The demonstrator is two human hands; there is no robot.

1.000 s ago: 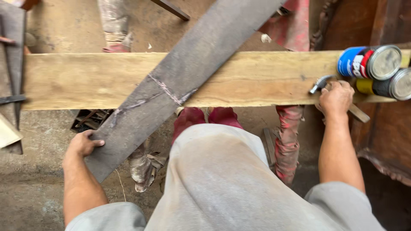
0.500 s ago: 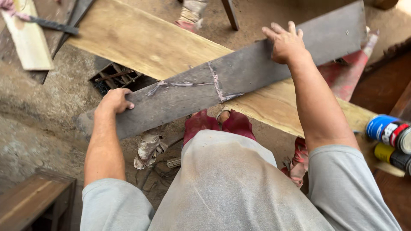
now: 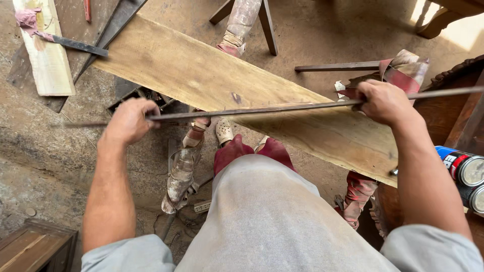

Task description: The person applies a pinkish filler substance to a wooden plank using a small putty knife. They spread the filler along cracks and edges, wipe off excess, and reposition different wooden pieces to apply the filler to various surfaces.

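Both hands, left hand (image 3: 128,121) and right hand (image 3: 383,102), are closed around the long dark grey plank (image 3: 262,109), held edge-on across mid-frame above the wide pale wooden board (image 3: 201,75); lifted, not set down.

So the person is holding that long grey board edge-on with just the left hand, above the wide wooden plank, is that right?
Not quite. The head view shows both hands on the grey board: the left hand grips one end and the right hand grips the other. The rest holds: it is edge-on above the wide wooden plank.
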